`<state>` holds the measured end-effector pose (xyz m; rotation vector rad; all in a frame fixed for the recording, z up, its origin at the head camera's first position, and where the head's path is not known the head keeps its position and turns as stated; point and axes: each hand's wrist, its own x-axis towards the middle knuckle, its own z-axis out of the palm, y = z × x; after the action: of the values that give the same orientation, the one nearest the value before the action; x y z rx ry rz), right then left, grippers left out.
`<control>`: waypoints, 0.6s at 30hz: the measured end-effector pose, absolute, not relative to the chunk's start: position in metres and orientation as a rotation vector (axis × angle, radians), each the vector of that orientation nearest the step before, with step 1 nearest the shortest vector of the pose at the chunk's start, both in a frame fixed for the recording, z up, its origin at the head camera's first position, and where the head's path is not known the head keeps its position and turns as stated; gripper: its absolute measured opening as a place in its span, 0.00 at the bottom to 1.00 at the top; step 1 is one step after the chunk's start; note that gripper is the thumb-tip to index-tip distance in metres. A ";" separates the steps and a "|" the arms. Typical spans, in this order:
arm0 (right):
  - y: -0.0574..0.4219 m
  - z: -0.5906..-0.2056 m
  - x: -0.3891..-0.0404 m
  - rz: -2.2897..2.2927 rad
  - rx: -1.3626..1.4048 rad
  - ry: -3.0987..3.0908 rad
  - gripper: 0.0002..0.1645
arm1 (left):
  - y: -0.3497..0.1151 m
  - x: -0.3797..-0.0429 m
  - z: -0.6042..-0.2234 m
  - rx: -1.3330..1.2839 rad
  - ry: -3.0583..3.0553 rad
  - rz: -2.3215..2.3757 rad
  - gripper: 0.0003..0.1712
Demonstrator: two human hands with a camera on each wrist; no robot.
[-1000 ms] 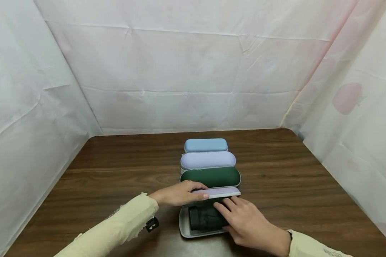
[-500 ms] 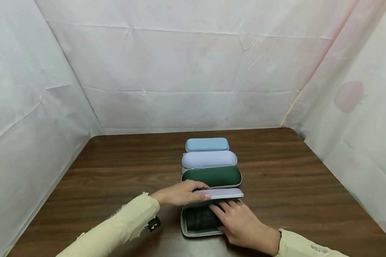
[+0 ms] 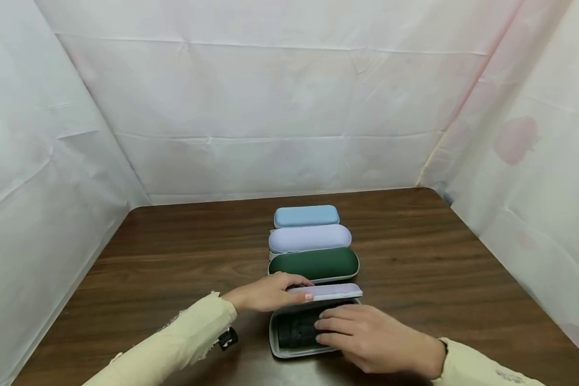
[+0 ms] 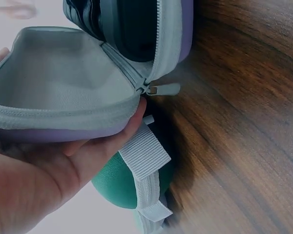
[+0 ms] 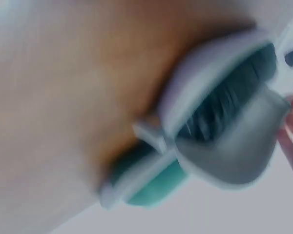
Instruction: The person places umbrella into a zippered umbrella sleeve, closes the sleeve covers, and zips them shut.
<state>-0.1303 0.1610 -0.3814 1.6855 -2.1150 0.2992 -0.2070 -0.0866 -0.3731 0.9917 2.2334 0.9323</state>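
A lilac zip case (image 3: 303,353) with a grey lining lies unzipped nearest me, its hinged lid (image 3: 325,291) raised. My left hand (image 3: 267,292) holds this lid, thumb at its edge and fingers behind it. Inside the case sits a black item with folds and a smooth rounded end (image 4: 132,34), resembling a compact folded umbrella. My right hand (image 3: 371,338) is over the case's right part, hiding some of the black item (image 3: 294,332); whether the fingers touch it I cannot tell. The zip pull (image 4: 166,89) hangs at the hinge corner in the left wrist view.
Behind the lid, a green case (image 3: 313,262), a lilac case (image 3: 311,237) and a light blue case (image 3: 306,215) lie closed in a row. They stand on a brown wooden table (image 3: 188,241). White cloth (image 3: 270,96) surrounds it.
My right hand first reached leftward into the case, then drew back to the right, its fingers coming up from inside. The left hand keeps the lid raised in the same place.
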 end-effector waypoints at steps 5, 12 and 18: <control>0.176 -0.352 -0.149 0.510 1.582 -2.019 0.14 | -0.086 -0.203 -0.373 1.008 2.274 0.918 0.27; 0.183 -0.355 -0.162 0.831 1.458 -2.484 0.15 | -0.084 -0.187 -0.378 1.062 2.461 0.840 0.30; 0.177 -0.374 -0.163 0.875 1.573 -2.586 0.16 | -0.081 -0.166 -0.385 1.083 2.630 0.839 0.33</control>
<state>-0.1630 0.1768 -0.3743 1.5735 -2.5857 0.8753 -0.1665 -0.0811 -0.3848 1.0833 2.6302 0.8391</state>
